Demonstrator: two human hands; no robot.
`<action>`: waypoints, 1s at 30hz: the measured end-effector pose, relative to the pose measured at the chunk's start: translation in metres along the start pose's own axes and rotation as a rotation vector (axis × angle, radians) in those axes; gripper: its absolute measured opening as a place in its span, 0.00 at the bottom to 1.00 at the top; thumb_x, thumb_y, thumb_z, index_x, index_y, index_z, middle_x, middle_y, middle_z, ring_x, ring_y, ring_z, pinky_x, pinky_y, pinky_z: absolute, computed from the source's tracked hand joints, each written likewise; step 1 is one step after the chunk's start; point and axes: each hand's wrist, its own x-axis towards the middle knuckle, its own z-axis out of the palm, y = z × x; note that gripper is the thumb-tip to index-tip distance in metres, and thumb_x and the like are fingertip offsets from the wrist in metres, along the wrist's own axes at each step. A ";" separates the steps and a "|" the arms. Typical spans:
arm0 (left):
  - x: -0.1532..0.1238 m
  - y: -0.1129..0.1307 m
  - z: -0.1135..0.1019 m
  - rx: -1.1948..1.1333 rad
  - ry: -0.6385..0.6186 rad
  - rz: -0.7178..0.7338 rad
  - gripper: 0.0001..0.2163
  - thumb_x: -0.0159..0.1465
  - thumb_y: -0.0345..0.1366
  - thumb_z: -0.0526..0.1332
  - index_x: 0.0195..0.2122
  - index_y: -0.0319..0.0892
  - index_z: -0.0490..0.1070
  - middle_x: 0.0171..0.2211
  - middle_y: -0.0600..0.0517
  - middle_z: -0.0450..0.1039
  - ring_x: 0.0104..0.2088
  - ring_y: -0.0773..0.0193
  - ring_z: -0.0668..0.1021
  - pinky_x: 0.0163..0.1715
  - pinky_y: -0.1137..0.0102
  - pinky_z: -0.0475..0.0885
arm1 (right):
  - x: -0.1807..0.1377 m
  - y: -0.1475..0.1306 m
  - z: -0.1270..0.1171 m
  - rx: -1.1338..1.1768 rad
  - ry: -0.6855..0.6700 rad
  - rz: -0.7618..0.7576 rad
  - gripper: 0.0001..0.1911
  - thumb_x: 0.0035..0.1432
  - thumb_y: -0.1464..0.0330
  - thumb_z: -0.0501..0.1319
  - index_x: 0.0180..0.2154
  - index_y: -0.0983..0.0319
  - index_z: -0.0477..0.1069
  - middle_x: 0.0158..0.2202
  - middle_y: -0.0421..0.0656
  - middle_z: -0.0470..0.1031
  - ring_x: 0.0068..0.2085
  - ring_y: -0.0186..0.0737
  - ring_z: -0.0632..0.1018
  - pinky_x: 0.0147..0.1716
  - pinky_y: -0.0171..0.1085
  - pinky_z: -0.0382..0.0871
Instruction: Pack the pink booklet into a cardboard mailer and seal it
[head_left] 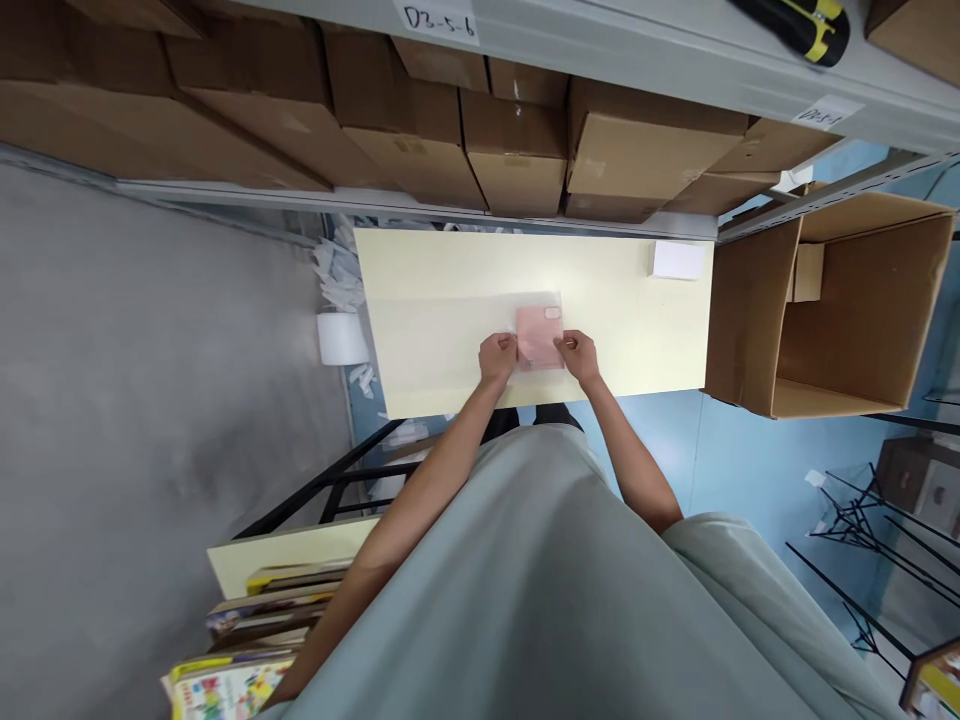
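A flat pink phone case (538, 340) with a pale rounded cutout at its upper right lies on the cream tabletop (435, 270). A see-through film, seemingly a plastic sleeve, shows around its upper edge. My left hand (498, 358) is closed in a pinch at the case's left edge, where it seems to grip the film. At the right edge, my right hand (578, 357) pinches the side of the case between thumb and fingers. The exact contact under the fingertips is hidden.
A white box (677, 260) sits at the table's far right corner. Beyond the table stands a shelf of cardboard boxes (517, 160). An open carton (847, 330) is on the right. Left of the table are a white roll (342, 339) and crumpled plastic (339, 272); books (240, 640) are stacked lower left.
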 end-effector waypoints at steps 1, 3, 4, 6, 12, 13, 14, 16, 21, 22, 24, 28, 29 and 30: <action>-0.003 0.005 0.004 0.008 0.003 -0.005 0.15 0.70 0.41 0.59 0.50 0.41 0.80 0.43 0.45 0.86 0.42 0.57 0.85 0.46 0.64 0.78 | 0.000 0.002 -0.006 -0.003 0.013 0.002 0.10 0.64 0.62 0.65 0.42 0.61 0.76 0.36 0.40 0.81 0.36 0.38 0.81 0.41 0.35 0.77; -0.007 0.016 0.011 0.046 0.021 -0.022 0.12 0.69 0.40 0.62 0.47 0.43 0.81 0.43 0.46 0.86 0.43 0.55 0.85 0.48 0.63 0.78 | 0.000 0.007 -0.016 -0.020 0.034 0.015 0.09 0.65 0.63 0.64 0.42 0.61 0.76 0.35 0.40 0.81 0.35 0.38 0.81 0.41 0.36 0.77; -0.009 0.020 0.013 0.071 0.033 -0.025 0.10 0.68 0.40 0.63 0.44 0.43 0.81 0.42 0.46 0.86 0.44 0.54 0.85 0.49 0.61 0.78 | 0.001 0.008 -0.019 -0.035 0.041 0.024 0.08 0.65 0.64 0.64 0.42 0.61 0.76 0.36 0.41 0.82 0.35 0.38 0.81 0.41 0.36 0.77; -0.013 0.027 0.013 0.132 0.061 -0.027 0.05 0.66 0.39 0.65 0.39 0.45 0.79 0.42 0.45 0.85 0.45 0.50 0.84 0.52 0.57 0.76 | 0.003 0.011 -0.019 -0.073 0.052 0.046 0.06 0.64 0.65 0.65 0.41 0.61 0.76 0.37 0.42 0.82 0.37 0.39 0.81 0.44 0.38 0.77; -0.023 0.030 -0.002 0.297 0.092 0.006 0.05 0.65 0.41 0.68 0.38 0.48 0.75 0.40 0.46 0.83 0.46 0.48 0.82 0.52 0.56 0.75 | 0.001 0.013 -0.008 -0.177 0.086 0.088 0.07 0.68 0.66 0.65 0.47 0.59 0.76 0.46 0.46 0.84 0.45 0.43 0.83 0.50 0.41 0.76; -0.025 0.031 -0.004 0.334 0.076 0.037 0.05 0.66 0.40 0.66 0.41 0.48 0.76 0.42 0.46 0.83 0.46 0.49 0.82 0.52 0.57 0.75 | -0.001 0.013 -0.009 -0.186 0.094 0.089 0.08 0.68 0.66 0.65 0.48 0.59 0.76 0.47 0.46 0.84 0.46 0.43 0.83 0.51 0.41 0.76; -0.028 0.032 -0.006 0.371 0.044 0.079 0.06 0.68 0.39 0.64 0.44 0.47 0.76 0.44 0.45 0.83 0.47 0.50 0.82 0.52 0.59 0.75 | -0.003 0.012 -0.010 -0.194 0.103 0.087 0.08 0.68 0.66 0.64 0.48 0.59 0.76 0.48 0.47 0.84 0.46 0.43 0.83 0.51 0.41 0.76; -0.033 0.038 -0.011 0.430 -0.049 0.179 0.08 0.70 0.37 0.60 0.47 0.47 0.77 0.49 0.45 0.83 0.48 0.53 0.83 0.53 0.61 0.75 | -0.009 0.007 -0.018 -0.203 0.130 0.074 0.07 0.67 0.68 0.64 0.47 0.59 0.76 0.49 0.48 0.84 0.47 0.44 0.84 0.52 0.41 0.76; -0.038 0.085 -0.024 0.428 -0.096 0.352 0.11 0.68 0.34 0.58 0.44 0.46 0.80 0.48 0.45 0.85 0.39 0.54 0.84 0.49 0.61 0.77 | -0.013 -0.026 -0.062 -0.175 0.239 -0.045 0.06 0.65 0.69 0.64 0.43 0.60 0.77 0.43 0.47 0.85 0.42 0.44 0.86 0.48 0.40 0.78; -0.036 0.101 -0.026 0.417 -0.087 0.391 0.11 0.67 0.34 0.58 0.44 0.46 0.80 0.47 0.46 0.85 0.38 0.54 0.84 0.48 0.61 0.78 | -0.010 -0.036 -0.074 -0.164 0.268 -0.082 0.07 0.64 0.69 0.64 0.44 0.60 0.77 0.42 0.47 0.86 0.41 0.45 0.86 0.46 0.40 0.78; -0.030 0.138 -0.030 0.386 -0.063 0.481 0.11 0.67 0.35 0.57 0.44 0.48 0.80 0.46 0.48 0.85 0.37 0.55 0.84 0.46 0.61 0.79 | 0.000 -0.062 -0.100 -0.139 0.332 -0.170 0.09 0.65 0.67 0.62 0.45 0.59 0.77 0.41 0.46 0.86 0.38 0.46 0.86 0.42 0.40 0.79; -0.021 0.230 -0.036 0.301 -0.017 0.701 0.12 0.69 0.37 0.56 0.45 0.50 0.80 0.47 0.50 0.84 0.40 0.56 0.85 0.47 0.62 0.80 | 0.023 -0.130 -0.158 -0.086 0.474 -0.378 0.13 0.69 0.64 0.58 0.49 0.60 0.77 0.47 0.50 0.85 0.41 0.48 0.86 0.44 0.43 0.80; -0.020 0.254 -0.038 0.281 -0.003 0.758 0.12 0.70 0.38 0.56 0.46 0.50 0.80 0.47 0.49 0.84 0.42 0.56 0.85 0.48 0.63 0.80 | 0.028 -0.149 -0.173 -0.074 0.509 -0.433 0.13 0.69 0.64 0.58 0.50 0.60 0.77 0.48 0.52 0.84 0.43 0.50 0.86 0.46 0.44 0.80; -0.021 0.278 -0.040 0.264 0.011 0.812 0.12 0.70 0.38 0.56 0.46 0.50 0.80 0.47 0.49 0.84 0.44 0.55 0.86 0.49 0.63 0.80 | 0.032 -0.168 -0.187 -0.071 0.546 -0.494 0.14 0.69 0.64 0.58 0.50 0.61 0.77 0.50 0.53 0.84 0.46 0.51 0.86 0.49 0.46 0.80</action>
